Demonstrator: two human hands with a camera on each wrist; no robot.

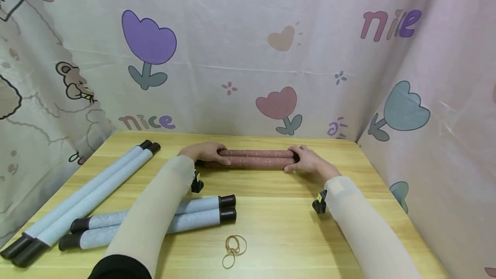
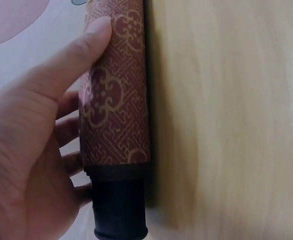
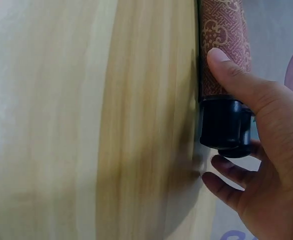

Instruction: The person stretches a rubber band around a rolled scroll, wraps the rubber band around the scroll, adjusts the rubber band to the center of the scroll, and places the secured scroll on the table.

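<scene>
Two red-brown rolled scrolls with a gold pattern and black end knobs lie side by side at the back of the table. My left hand grips them near their left end. In the left wrist view its thumb lies along the patterned roll, above the black knob, with the fingers behind. At the other end, my right hand holds the pair, thumb on the near roll and fingers round the far side. Both black knobs show there in the right wrist view.
A long pair of pale blue scrolls slants along the table's left side. Two shorter blue scrolls lie nearer, partly hidden under my left forearm. Several tan rubber bands rest at the front middle. A printed curtain hangs behind the table.
</scene>
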